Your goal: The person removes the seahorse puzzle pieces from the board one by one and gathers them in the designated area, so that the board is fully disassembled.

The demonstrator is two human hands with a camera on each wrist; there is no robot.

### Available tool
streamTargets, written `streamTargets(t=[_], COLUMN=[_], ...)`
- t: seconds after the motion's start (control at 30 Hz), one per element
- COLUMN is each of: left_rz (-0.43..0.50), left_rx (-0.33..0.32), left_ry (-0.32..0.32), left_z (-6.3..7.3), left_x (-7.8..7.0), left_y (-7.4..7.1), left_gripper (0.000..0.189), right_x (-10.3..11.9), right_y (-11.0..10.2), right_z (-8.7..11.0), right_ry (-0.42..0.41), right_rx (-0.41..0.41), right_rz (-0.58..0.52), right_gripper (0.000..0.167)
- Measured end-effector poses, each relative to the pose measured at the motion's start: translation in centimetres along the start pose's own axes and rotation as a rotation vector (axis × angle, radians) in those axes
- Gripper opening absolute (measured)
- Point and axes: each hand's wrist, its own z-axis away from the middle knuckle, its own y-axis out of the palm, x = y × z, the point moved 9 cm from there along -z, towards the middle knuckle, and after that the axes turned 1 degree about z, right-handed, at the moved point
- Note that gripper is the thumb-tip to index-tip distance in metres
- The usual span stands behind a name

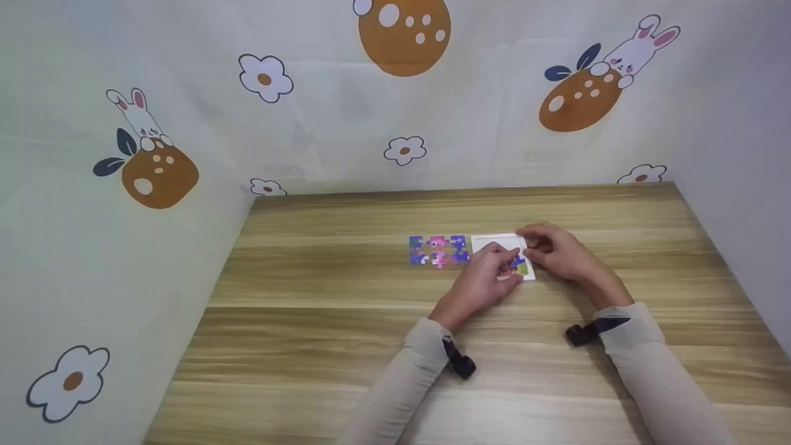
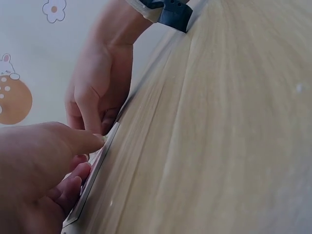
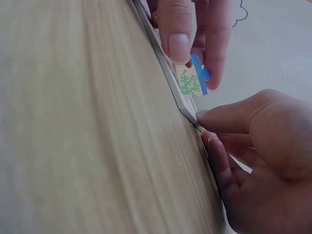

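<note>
My left hand (image 1: 483,278) reaches over a white puzzle tray (image 1: 488,240) on the table. Between its thumb and fingers it pinches a jigsaw piece (image 3: 190,84), cream with a green plant and a blue edge. The piece stands tilted at the tray's near right corner; whether it touches the tray's floor I cannot tell. At the tray's right side my right hand (image 1: 561,254) pinches the rim with thumb and fingers, as the right wrist view shows. The left hand hides much of the tray's inside. In the left wrist view only the thin tray edge (image 2: 95,170) shows.
Several purple, blue and pink jigsaw pieces (image 1: 439,252) lie grouped just left of the tray. Under everything is a wood-grain table (image 1: 321,346). Pale cloth walls (image 1: 334,123) with printed rabbits and flowers enclose its back and sides. Each wrist wears a black strapped camera (image 1: 460,361).
</note>
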Motion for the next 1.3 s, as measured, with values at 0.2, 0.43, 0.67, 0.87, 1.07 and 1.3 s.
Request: streamTargets(t=[0.2, 0.43, 0.67, 0.87, 1.07, 1.3], left_rz=[-0.049, -0.085, -0.083, -0.067, -0.051, -0.073], left_rx=[0.014, 0.008, -0.040, -0.102, -0.114, -0.104], left_ry=[-0.012, 0.002, 0.013, -0.003, -0.029, -0.023], left_z=[0.0, 0.2, 0.5, 1.6, 4.2, 6.2], left_x=[0.0, -0.4, -0.3, 1.1, 3.9, 5.6], left_y=[0.3, 0.1, -1.3, -4.2, -6.9, -8.3], left_gripper=[0.059, 0.056, 0.053, 0.054, 0.053, 0.054], right_x=[0.0, 0.2, 0.3, 0.2, 0.2, 0.2], right_y=[0.0, -0.1, -0.1, -0.2, 0.0, -0.1], right_z=[0.0, 0.1, 0.1, 0.1, 0.0, 0.1], right_ry=[-0.008, -0.011, -0.021, -0.005, 0.000, -0.006], right_rx=[0.000, -0.012, -0.011, -0.012, -0.011, -0.013], right_rz=[-0.004, 0.019, 0.024, 0.037, 0.033, 0.030], right_gripper=[0.044, 0.044, 0.044, 0.040, 0.040, 0.040])
